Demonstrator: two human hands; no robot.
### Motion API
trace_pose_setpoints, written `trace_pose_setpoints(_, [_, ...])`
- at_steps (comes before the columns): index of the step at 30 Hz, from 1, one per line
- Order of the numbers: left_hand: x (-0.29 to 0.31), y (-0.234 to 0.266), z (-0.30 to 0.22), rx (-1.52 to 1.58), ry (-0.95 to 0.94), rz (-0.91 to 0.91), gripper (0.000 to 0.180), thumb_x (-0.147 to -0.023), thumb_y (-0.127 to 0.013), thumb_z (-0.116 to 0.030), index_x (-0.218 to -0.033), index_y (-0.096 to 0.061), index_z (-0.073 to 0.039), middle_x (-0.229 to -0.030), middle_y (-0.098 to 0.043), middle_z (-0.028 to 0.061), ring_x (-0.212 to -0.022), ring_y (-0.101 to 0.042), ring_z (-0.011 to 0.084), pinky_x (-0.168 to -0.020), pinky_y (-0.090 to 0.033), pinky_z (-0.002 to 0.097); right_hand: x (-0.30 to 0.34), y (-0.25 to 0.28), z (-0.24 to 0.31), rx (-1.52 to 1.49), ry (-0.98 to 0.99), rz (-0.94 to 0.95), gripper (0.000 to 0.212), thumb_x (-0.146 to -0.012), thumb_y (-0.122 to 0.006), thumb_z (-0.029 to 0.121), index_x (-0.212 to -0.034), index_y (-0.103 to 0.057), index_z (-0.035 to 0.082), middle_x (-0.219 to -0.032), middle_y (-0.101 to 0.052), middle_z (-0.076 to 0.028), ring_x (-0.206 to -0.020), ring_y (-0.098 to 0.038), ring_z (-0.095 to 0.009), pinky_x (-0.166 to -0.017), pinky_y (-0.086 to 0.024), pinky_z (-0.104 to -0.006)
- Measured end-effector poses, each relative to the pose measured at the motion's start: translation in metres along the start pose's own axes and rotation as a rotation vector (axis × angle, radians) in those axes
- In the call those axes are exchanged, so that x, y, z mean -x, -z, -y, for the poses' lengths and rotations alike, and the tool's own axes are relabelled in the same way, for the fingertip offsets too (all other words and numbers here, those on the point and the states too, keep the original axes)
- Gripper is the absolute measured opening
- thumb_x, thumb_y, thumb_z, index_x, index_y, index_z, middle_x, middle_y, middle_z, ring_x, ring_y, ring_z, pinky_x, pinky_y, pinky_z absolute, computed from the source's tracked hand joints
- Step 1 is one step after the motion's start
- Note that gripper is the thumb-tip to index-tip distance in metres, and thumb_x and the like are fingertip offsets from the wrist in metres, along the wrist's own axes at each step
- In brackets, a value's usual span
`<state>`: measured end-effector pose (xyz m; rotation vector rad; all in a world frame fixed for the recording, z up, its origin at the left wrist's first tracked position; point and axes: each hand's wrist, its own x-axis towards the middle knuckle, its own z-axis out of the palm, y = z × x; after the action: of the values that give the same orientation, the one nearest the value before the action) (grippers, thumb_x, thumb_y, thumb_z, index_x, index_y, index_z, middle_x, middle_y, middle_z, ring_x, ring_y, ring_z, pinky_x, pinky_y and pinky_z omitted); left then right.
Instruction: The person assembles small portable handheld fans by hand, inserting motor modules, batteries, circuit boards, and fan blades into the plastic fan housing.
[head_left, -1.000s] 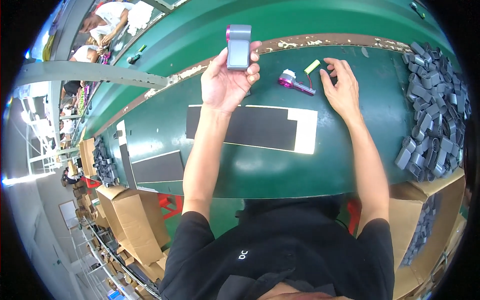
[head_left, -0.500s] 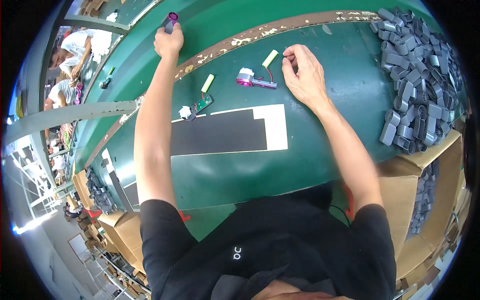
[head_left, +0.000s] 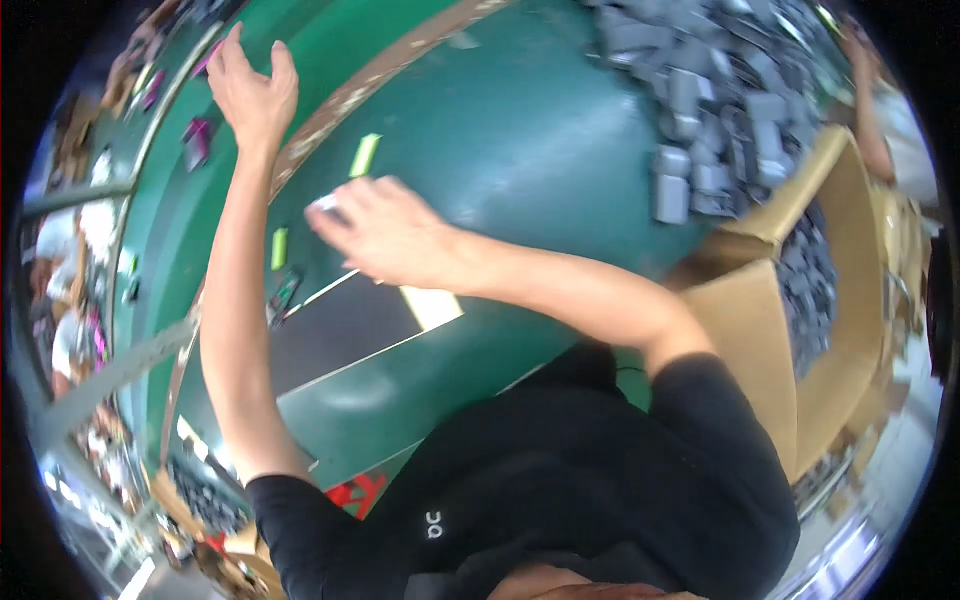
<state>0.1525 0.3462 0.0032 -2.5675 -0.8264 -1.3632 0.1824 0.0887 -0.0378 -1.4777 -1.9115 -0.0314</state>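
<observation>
My left hand is over the green belt at the far left, thumb and fingers apart, holding nothing. Just beyond its fingertips shows part of a purple piece. A grey-and-purple part lies on the belt below that hand. My right hand is low over the bench, fingers bent and smeared by motion. A small white and dark piece shows at its fingertips; the hand hides most of what lies under it. Beside it are a yellow-green battery cell, a second cell and a small circuit board.
A black-and-cream sheet lies on the green bench. Grey plastic housings are heaped at the far right, above an open cardboard box holding more. A worn brown rail divides bench from belt. Other people work at both sides.
My left hand has let go of the grey-and-purple part and opened. My right hand has swung left over the grey-and-purple unit with the wired cell. The whole view has turned.
</observation>
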Motion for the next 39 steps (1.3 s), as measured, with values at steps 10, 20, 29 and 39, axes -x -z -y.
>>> trace_pose_setpoints(10, [0.023,-0.001,-0.327,0.460,-0.231,0.896,0.035,-0.093,-0.067,-0.033,-0.109,-0.072,-0.002,-0.107,-0.071,0.0221,-0.102,-0.069,0.0402,-0.089,-0.056,0.0479,0.009,0.006,-0.014,0.065,0.077,-0.126,0.022,-0.085,-0.060,0.027,-0.091,-0.057,0.006,-0.098,-0.053,-0.011,-0.096,-0.053,-0.027,-0.078,-0.043,-0.0409])
trace_pose_setpoints(20, [0.042,0.022,-0.375,0.487,0.080,1.319,0.037,-0.083,-0.067,-0.020,-0.109,-0.071,0.007,-0.108,-0.074,0.0244,-0.104,-0.072,0.0385,-0.091,-0.058,0.0458,0.013,0.016,-0.034,0.167,-0.063,-0.054,0.033,-0.080,-0.081,0.027,-0.100,-0.062,0.010,-0.101,-0.058,-0.010,-0.095,-0.060,-0.029,-0.079,-0.050,-0.0428])
trace_pose_setpoints(29, [0.086,0.155,-0.234,1.570,0.879,0.286,0.042,-0.106,-0.056,-0.019,-0.142,-0.048,0.000,-0.121,-0.062,0.0136,-0.095,-0.069,0.0212,-0.084,-0.059,0.0334,0.003,0.056,-0.090,-0.517,-0.394,-0.259,0.033,-0.095,-0.072,0.019,-0.125,-0.067,0.006,-0.090,-0.071,-0.006,-0.082,-0.067,-0.012,-0.072,-0.056,-0.0286])
trace_pose_setpoints(39, [0.177,0.218,-0.152,1.498,1.327,-0.123,0.038,-0.110,-0.051,-0.034,-0.118,-0.060,0.002,-0.100,-0.066,0.0110,-0.084,-0.061,0.0166,-0.072,-0.050,0.0314,0.004,0.102,-0.067,-0.386,-0.792,0.037,0.037,-0.090,-0.079,0.033,-0.106,-0.075,-0.001,-0.089,-0.078,-0.011,-0.083,-0.075,-0.016,-0.074,-0.057,-0.0297])
